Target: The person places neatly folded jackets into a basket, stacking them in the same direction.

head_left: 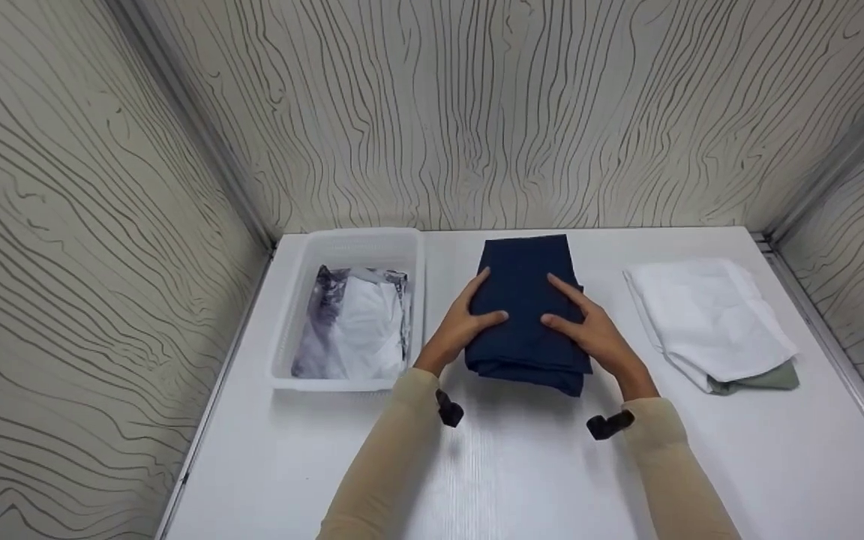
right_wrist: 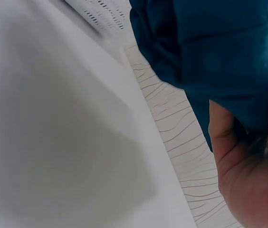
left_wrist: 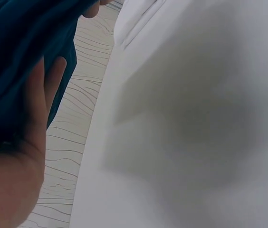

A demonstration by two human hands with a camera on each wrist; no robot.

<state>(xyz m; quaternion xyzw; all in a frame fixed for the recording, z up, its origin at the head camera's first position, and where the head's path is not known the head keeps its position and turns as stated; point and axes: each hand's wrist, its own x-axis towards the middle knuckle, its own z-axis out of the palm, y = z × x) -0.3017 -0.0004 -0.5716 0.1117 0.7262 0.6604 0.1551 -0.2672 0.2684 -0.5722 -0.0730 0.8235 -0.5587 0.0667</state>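
Both arms reach forward over the white surface (head_left: 522,465). The left hand (head_left: 462,326) and the right hand (head_left: 593,334) grip the near end of the folded navy cloth (head_left: 526,300) from either side, thumbs lying on top and fingers (left_wrist: 53,78) tucked beneath its edge. To the left stands a white plastic basket (head_left: 289,330) holding a folded grey-and-white garment (head_left: 357,322); to the right lies a white folded cloth (head_left: 709,315) over a green one (head_left: 766,379), well apart. The navy cloth sits mid-surface, its long axis running away from the person toward the back wall.
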